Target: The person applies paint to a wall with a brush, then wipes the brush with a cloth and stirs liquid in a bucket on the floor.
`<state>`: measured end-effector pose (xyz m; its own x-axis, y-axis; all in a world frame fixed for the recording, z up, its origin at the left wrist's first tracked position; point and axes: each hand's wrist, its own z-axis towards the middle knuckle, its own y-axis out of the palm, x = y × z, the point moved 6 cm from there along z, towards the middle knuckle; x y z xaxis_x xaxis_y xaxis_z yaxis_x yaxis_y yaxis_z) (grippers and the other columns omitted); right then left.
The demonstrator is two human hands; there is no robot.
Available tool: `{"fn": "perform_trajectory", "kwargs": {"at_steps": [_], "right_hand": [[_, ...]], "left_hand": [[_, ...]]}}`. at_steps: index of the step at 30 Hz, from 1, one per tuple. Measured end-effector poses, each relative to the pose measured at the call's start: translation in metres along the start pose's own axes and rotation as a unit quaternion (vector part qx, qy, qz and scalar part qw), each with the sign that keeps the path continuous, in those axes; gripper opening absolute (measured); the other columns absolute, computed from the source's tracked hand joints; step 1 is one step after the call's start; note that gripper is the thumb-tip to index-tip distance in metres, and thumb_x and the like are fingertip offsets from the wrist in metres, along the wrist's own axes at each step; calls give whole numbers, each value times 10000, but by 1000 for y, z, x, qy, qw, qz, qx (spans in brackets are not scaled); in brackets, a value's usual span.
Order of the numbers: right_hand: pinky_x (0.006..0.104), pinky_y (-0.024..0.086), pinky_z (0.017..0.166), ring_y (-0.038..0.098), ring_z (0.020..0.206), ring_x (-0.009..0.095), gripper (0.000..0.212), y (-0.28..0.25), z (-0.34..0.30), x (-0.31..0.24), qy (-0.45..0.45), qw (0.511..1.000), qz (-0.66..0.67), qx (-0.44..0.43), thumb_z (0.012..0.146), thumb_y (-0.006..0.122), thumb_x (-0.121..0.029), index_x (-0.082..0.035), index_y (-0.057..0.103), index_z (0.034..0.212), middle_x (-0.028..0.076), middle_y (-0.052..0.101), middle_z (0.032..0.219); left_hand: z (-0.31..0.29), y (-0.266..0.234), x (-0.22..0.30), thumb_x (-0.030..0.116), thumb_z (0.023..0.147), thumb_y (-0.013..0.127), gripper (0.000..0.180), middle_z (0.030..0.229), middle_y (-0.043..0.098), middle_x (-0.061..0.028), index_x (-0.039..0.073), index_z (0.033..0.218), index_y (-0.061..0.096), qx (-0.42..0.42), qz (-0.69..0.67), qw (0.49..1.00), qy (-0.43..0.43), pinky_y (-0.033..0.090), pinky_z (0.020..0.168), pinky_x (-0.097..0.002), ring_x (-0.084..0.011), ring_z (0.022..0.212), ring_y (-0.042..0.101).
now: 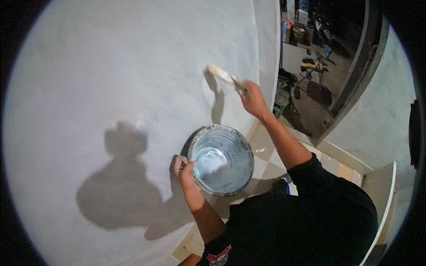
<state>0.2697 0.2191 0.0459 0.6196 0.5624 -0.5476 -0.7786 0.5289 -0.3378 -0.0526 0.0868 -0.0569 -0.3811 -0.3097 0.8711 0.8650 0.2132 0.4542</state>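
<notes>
My left hand (184, 168) grips the rim of a dark bucket (240, 153), its fingers outside and thumb over the edge. White paint (210, 162) covers the bucket's bottom, and smears coat its inner wall. My right hand (254, 99) is wrapped around the handle of a paintbrush (223, 76), raised above and beyond the bucket. The pale, paint-covered bristles point left toward the whitish wall (146, 57). Whether they touch it I cannot tell. The right hand and brush look slightly blurred.
To the right, a doorway (306, 88) leads to a dark area with buckets and scattered tools. Pale floor tiles (266, 155) lie below the bucket, bordered by a skirting (341, 153). A white-edged panel (385, 199) stands at the lower right.
</notes>
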Motion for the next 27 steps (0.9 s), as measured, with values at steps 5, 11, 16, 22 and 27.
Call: {"fn": "perform_trajectory", "kwargs": {"at_steps": [5,11,16,22,27], "right_hand": [[497,471,774,595,872,444,164,30,23,-24,-36,999,27,6,838,581,21,49,659,979,268,604,908],[518,487,894,603,979,437,186,75,-72,64,56,972,-97,-206,798,584,13,38,657,967,248,618,966],[515,504,879,620,971,440,245,37,-43,66,111,959,-141,-221,824,591,-36,7,671,1052,254,646,1001],[519,487,839,610,969,461,139,-23,29,-56,64,996,-24,-55,827,575,-14,22,656,934,267,633,988],[560,450,840,577,931,472,139,55,-27,17,-106,990,-38,83,790,548,29,45,634,899,262,594,926]], "left_hand": [[-4,11,13,-25,649,636,250,753,367,39,99,737,438,-4,50,999,4,336,698,-227,-98,710,382],[3,17,10,-36,662,623,237,762,390,33,102,747,450,-2,55,998,14,354,696,-230,-102,721,410],[3,11,6,-56,679,583,229,780,412,20,106,760,443,-12,40,999,-6,384,726,-236,-128,747,452],[-15,27,25,-40,674,644,241,758,386,43,111,740,468,39,5,998,-40,349,675,-230,-89,707,405],[-6,33,14,-43,671,639,249,757,383,41,113,740,457,-5,51,998,-44,350,693,-233,-93,719,405]]}}
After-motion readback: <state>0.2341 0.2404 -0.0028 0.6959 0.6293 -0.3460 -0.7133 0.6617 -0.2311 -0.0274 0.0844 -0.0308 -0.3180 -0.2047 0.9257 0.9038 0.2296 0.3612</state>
